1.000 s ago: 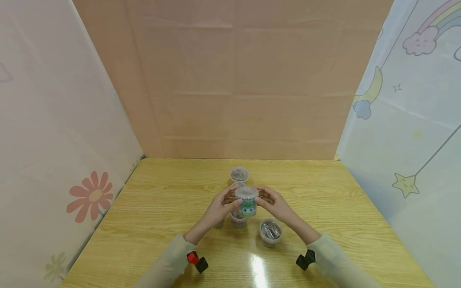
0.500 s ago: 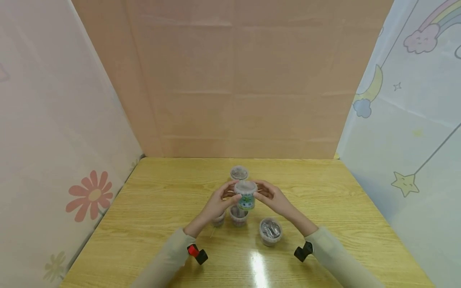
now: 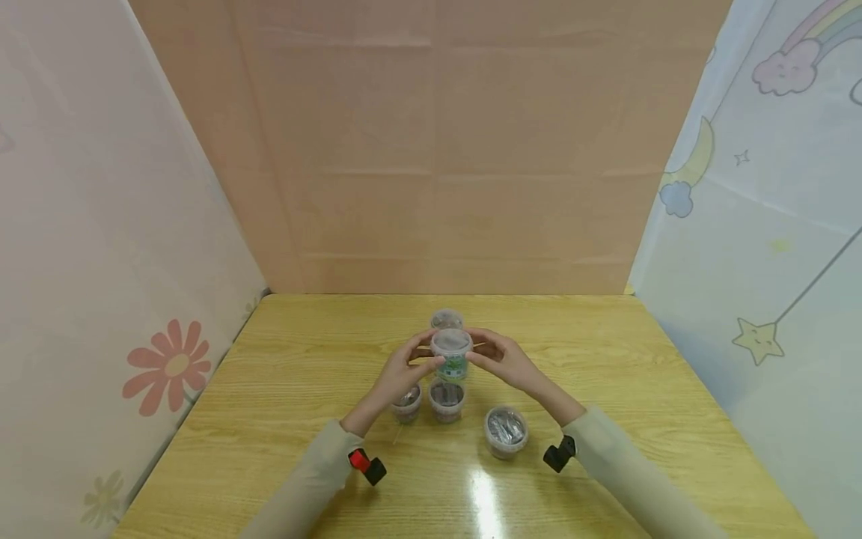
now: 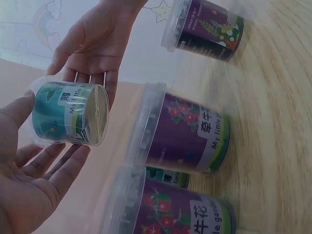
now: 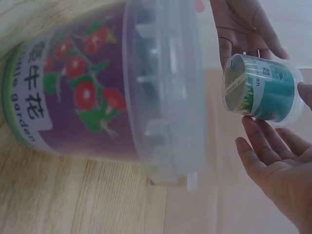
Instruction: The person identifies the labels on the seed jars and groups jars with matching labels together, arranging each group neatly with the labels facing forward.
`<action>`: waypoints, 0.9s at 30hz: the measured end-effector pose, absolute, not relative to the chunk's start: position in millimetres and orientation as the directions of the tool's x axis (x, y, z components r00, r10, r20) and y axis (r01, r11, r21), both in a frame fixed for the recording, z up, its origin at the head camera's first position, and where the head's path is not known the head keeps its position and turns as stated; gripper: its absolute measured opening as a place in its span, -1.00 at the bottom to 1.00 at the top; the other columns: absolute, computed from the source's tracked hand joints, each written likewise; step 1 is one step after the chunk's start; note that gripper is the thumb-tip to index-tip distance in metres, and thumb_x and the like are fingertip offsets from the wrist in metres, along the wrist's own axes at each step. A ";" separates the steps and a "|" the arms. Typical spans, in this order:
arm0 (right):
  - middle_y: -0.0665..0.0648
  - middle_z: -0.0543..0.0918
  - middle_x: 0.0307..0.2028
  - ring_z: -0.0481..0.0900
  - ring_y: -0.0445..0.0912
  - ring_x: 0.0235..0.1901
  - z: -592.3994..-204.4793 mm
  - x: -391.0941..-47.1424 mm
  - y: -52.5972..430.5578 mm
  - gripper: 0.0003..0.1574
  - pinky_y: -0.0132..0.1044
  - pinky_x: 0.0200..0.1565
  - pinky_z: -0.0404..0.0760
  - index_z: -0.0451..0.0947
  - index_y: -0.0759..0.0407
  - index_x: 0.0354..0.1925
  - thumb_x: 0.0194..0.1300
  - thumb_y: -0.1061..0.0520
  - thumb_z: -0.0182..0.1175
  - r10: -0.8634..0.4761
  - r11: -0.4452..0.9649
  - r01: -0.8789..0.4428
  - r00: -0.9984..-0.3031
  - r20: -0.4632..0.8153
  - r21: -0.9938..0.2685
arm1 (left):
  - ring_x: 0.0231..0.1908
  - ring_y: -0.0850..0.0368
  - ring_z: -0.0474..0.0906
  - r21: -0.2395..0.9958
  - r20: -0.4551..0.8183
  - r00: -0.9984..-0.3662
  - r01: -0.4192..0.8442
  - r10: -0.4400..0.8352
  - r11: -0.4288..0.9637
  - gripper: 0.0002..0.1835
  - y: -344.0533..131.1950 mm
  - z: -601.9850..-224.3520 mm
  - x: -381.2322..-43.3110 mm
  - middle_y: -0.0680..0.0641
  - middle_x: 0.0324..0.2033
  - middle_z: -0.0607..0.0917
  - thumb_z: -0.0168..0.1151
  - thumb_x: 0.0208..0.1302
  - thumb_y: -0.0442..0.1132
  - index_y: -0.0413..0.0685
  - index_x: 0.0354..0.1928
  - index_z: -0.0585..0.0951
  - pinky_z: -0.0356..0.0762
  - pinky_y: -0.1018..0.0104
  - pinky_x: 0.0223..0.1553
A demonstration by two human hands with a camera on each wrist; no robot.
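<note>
A small clear plastic tub with a teal "My little garden" label (image 3: 454, 363) is raised off the table between both hands. My left hand (image 3: 404, 370) grips one side of it, thumb in front and fingers behind. On the opposite side my right hand (image 3: 508, 367) holds it the same way. Its lid faces up in the head view. In the left wrist view the teal tub (image 4: 58, 114) shows its clear base, with a pale strip inside. The right wrist view has the same tub (image 5: 268, 92) pinched between the two hands.
Lidded tubs stand on the wooden table (image 3: 303, 359): one left (image 3: 406, 408), one in the middle (image 3: 447, 400), one nearer right (image 3: 506, 433), another behind (image 3: 447, 319). A purple-labelled tub (image 5: 83, 92) looms close in the right wrist view. Walls enclose the table's back and sides.
Both hands have carried the teal-labelled tub away from me and slightly left. The left and middle tubs beneath now show more fully; the standing tubs stay put.
</note>
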State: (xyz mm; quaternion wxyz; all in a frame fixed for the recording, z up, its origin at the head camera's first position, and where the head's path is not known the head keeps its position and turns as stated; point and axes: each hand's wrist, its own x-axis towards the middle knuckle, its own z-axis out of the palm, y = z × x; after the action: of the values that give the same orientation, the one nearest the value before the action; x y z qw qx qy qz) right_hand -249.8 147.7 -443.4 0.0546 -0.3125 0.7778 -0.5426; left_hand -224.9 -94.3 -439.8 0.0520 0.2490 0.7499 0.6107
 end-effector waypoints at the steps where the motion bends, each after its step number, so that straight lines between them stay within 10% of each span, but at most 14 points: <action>1: 0.32 0.45 0.14 0.52 0.17 0.03 -441.4 -249.8 146.4 -0.44 -0.28 -0.03 0.59 0.26 0.24 0.29 0.35 0.24 0.06 -0.548 0.217 -0.428 -0.797 0.253 -0.878 | 0.11 -0.20 0.42 0.940 0.227 -0.871 0.313 0.435 0.136 -0.40 -95.2 -440.3 -225.7 -0.23 0.15 0.40 0.14 0.31 -0.17 -0.06 0.35 0.24 0.56 0.00 -0.06; 27: 0.35 0.48 0.11 0.57 0.18 -0.05 -411.7 -246.1 120.1 -0.41 0.00 -0.06 0.59 0.32 0.40 0.21 0.26 0.23 0.18 -0.550 0.378 -0.561 -0.776 0.309 -0.736 | 0.14 -0.22 0.40 0.923 0.273 -0.863 0.359 0.425 0.136 -0.39 -115.2 -445.6 -240.6 -0.25 0.17 0.40 0.19 0.26 -0.26 -0.14 0.34 0.26 0.60 0.26 -0.09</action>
State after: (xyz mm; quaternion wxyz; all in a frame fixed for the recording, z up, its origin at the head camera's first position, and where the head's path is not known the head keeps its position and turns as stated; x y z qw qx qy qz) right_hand -246.1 120.1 -411.7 -0.0062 -0.3346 0.8301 -0.4459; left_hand -240.6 -115.2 -445.6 0.0271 0.2602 0.7533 0.6035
